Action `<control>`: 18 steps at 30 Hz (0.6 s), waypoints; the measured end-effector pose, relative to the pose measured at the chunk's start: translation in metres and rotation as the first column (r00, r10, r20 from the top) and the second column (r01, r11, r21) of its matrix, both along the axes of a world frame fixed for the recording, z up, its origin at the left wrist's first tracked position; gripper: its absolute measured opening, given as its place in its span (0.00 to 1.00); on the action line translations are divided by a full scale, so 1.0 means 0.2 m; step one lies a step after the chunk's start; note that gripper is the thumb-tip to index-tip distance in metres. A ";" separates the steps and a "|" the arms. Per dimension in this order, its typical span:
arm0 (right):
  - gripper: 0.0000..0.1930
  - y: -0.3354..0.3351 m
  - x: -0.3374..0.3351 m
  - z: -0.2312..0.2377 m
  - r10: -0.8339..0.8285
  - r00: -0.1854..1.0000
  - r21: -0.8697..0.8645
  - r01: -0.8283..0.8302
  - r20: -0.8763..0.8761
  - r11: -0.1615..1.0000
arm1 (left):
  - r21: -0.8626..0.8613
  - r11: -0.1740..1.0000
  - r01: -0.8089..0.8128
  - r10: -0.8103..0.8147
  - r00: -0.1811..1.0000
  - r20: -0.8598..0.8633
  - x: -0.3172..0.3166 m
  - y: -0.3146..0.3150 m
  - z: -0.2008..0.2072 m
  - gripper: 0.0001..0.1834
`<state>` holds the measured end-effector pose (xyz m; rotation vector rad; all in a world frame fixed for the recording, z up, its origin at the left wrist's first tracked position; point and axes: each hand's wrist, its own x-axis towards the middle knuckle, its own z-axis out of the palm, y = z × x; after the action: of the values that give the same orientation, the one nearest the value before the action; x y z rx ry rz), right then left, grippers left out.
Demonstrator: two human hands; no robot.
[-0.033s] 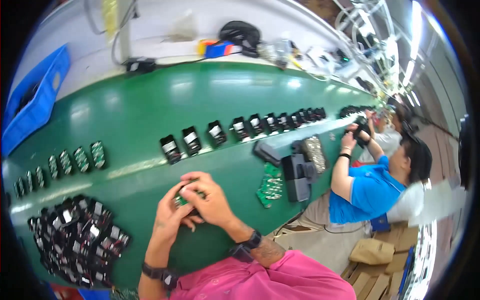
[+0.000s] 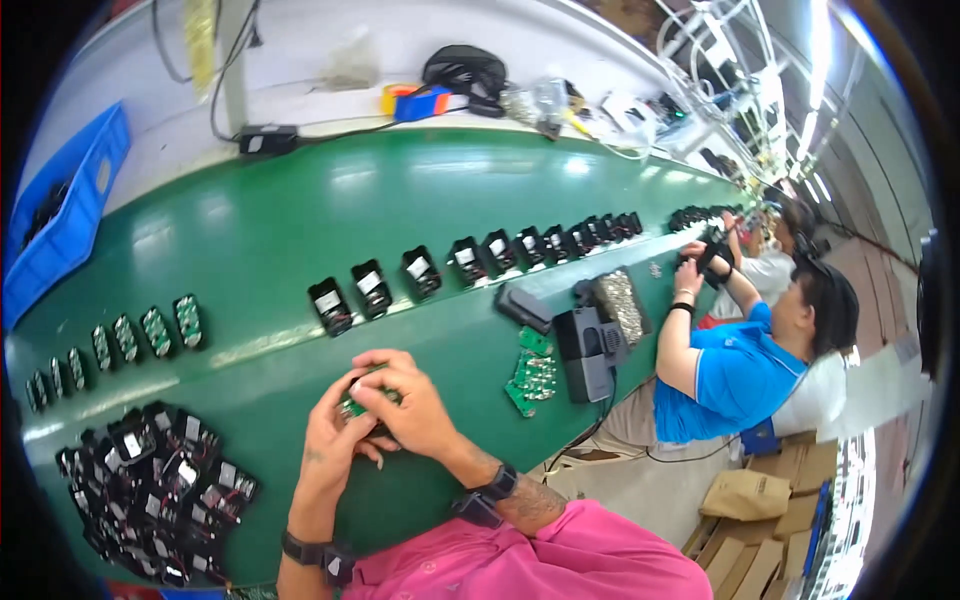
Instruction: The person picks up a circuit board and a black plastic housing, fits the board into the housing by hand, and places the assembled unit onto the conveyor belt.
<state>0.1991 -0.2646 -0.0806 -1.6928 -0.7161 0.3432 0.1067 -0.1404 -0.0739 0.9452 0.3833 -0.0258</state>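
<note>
Over the green bench, both my hands come together around a small green circuit board [image 2: 351,407], mostly hidden by fingers. My left hand [image 2: 332,430] supports it from the left and below. From above, my right hand [image 2: 408,402] presses its fingers and thumb against the board. Beyond them stands a line of black plastic housings [image 2: 372,288] with white labels and wires. Along the left side runs a row of green boards [image 2: 155,331] set into housings. A large heap of similar black housings [image 2: 155,490] lies left of my left forearm.
Loose green boards [image 2: 533,375] lie to the right, beside a black box-shaped device [image 2: 583,355] and a bag of small metal parts [image 2: 620,308]. A blue bin [image 2: 85,215] stands far left. A co-worker in blue [image 2: 725,385] works at the right.
The view has shifted slightly, so the bench items sit a little further left in the picture. My hands keep the board between them, with small finger movement.
</note>
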 end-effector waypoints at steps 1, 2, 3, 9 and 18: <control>0.06 -0.03 0.01 0.00 -0.027 0.999 0.002 0.027 0.023 1.000 | 0.002 1.000 0.027 -0.027 0.999 0.023 0.01 -0.01 -0.02 0.32; 0.06 -0.05 0.02 0.00 -0.011 0.998 0.005 0.011 0.055 1.000 | -0.024 0.999 0.034 -0.033 0.999 0.027 0.02 -0.02 -0.03 0.32; 0.06 -0.06 0.03 0.01 0.009 0.996 0.008 -0.010 0.084 1.000 | -0.050 0.998 0.036 -0.035 0.999 0.027 0.03 -0.03 -0.03 0.31; 0.06 -0.03 0.00 0.00 0.015 0.999 0.048 -0.017 0.048 0.999 | 0.021 1.000 0.006 -0.007 1.000 0.026 0.01 -0.02 -0.03 0.32; 0.04 -0.09 -0.08 0.09 -0.199 0.814 -0.064 0.277 0.546 0.959 | 0.174 0.966 -0.192 0.158 0.968 0.194 0.09 -0.08 0.00 0.34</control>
<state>0.1829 -0.2832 -0.0628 -2.0142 -0.8827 -0.2848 0.1244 -0.1565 -0.0730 1.0915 0.3053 0.2610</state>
